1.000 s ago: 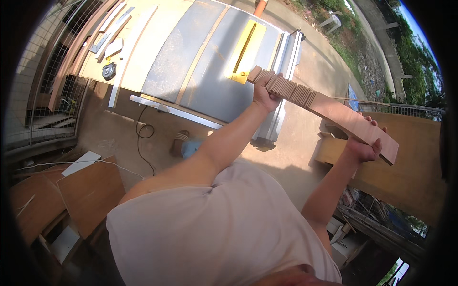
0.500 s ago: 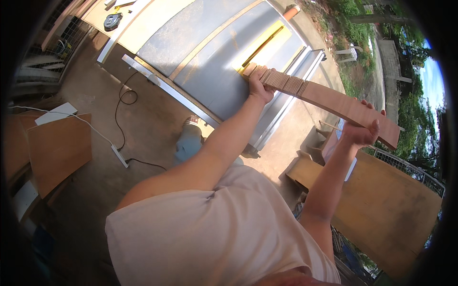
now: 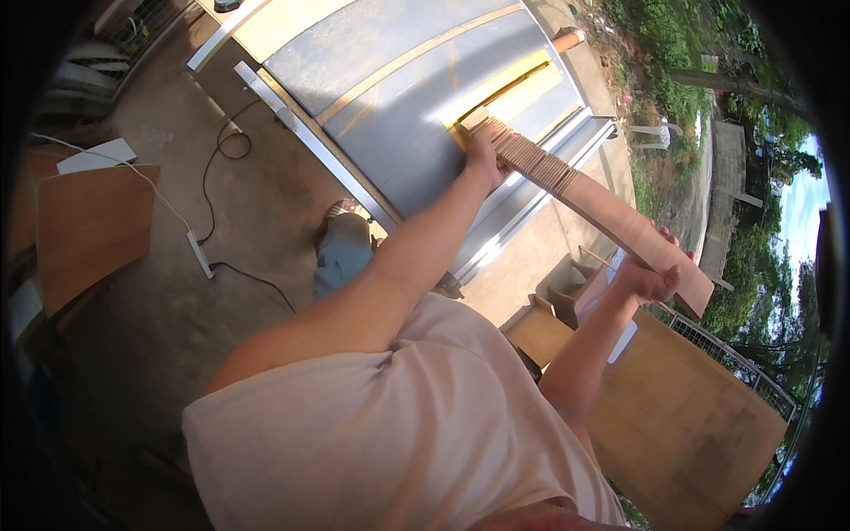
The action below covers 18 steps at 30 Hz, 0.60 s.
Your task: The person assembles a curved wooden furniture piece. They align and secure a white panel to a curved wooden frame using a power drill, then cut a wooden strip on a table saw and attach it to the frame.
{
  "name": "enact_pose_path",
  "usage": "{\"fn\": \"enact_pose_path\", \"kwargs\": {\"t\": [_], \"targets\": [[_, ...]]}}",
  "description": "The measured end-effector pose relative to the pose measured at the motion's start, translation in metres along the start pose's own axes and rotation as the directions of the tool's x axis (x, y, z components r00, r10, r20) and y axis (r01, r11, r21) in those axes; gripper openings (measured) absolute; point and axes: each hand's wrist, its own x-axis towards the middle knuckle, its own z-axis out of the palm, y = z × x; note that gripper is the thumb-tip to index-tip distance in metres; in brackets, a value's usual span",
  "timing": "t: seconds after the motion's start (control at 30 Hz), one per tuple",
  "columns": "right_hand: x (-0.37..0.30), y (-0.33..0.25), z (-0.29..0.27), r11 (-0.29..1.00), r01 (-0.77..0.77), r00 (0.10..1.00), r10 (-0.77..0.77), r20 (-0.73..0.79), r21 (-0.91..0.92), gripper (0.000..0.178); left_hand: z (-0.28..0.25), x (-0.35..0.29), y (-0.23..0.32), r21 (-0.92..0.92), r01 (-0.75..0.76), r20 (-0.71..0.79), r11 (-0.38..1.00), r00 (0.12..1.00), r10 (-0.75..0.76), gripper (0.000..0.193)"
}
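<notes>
A long reddish-brown wooden board [image 3: 611, 209] is raised in both my hands, slanting from the table saw down to the right. Close-set cross slots run along its far-left half; the other half is plain. My left hand [image 3: 485, 161] is closed round the slotted end, over the front part of the table saw [image 3: 372, 133]. Around the plain end wraps my right hand [image 3: 651, 276], thumb on the near side and fingertips showing beyond the far edge. The saw's yellow insert [image 3: 531, 86], with a dark slot along it, lies just past the slotted end.
A metal rail [image 3: 310, 150] edges the saw's front. On the floor at left are a brown panel [image 3: 97, 234], a white power strip [image 3: 199, 255] and loose cords. At lower right stands a large wooden panel [image 3: 691, 407]. A white plastic chair [image 3: 653, 134] is outside.
The board has tilted more steeply, its plain end dropping in the picture along with my right hand. My whole view has also shifted slightly. Both hands keep their hold.
</notes>
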Motion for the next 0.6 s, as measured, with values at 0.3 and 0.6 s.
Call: {"fn": "enact_pose_path", "kwargs": {"t": [0.3,0.6], "targets": [[-0.017,0.012,-0.050,0.999,-0.016,0.999,0.017,-0.041,0.030,0.065,-0.012,0.028,-0.022,0.469,-0.125,-0.358,0.874,0.878,0.318,0.040],[-0.026,0.014,-0.059,0.999,0.012,1.000,-0.012,0.022,0.030,0.065,-0.017,0.032,-0.018,0.515,-0.065,-0.406,0.855,0.859,0.310,0.076]]}}
